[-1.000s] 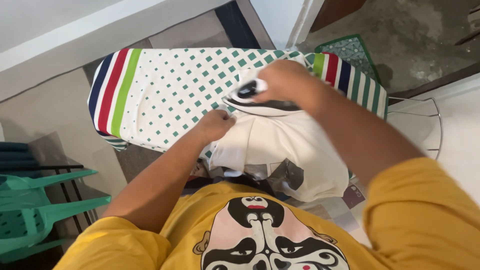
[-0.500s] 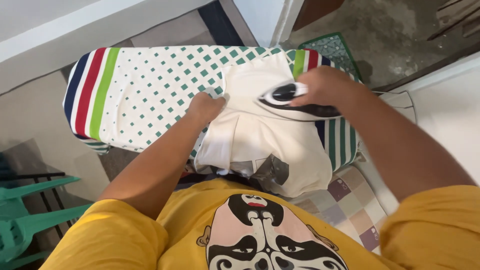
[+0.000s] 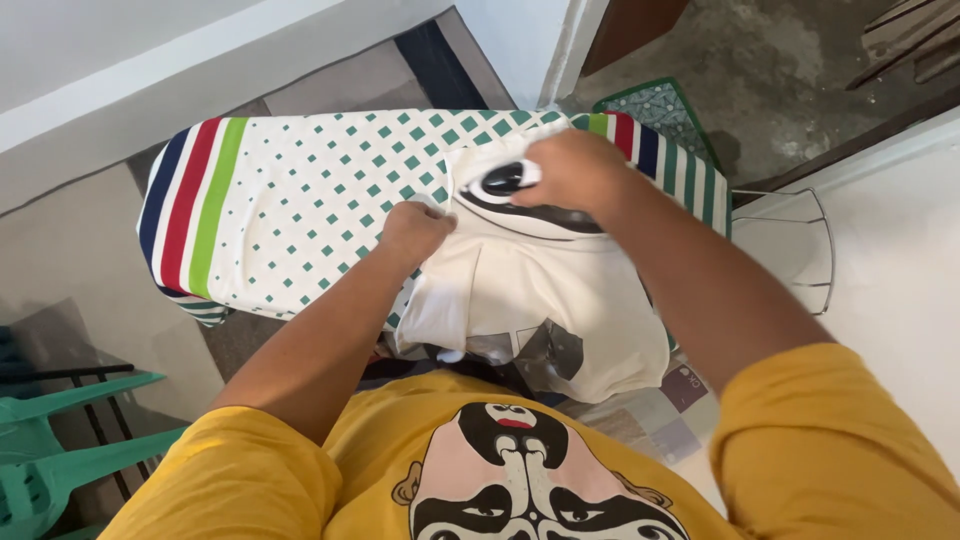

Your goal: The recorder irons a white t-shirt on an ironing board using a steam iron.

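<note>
Since 0.5 s ago the iron [image 3: 520, 200] has slid leftward across the shirt [image 3: 540, 290], back toward the left hand [image 3: 418, 228], and now sits just right of it at upper centre of the frame. Right hand [image 3: 572, 172] covers the iron's handle, fingers wrapped around it. Left hand presses on the shirt's left edge, fingers curled tight and pinching the cloth. White shirt lies over the right half of the ironing board [image 3: 300, 190], its lower part hanging off the near edge toward the person's yellow top. Board cover has green diamonds and coloured stripes at both ends. Green chair [image 3: 60, 440] stands at lower left of the frame.
</note>
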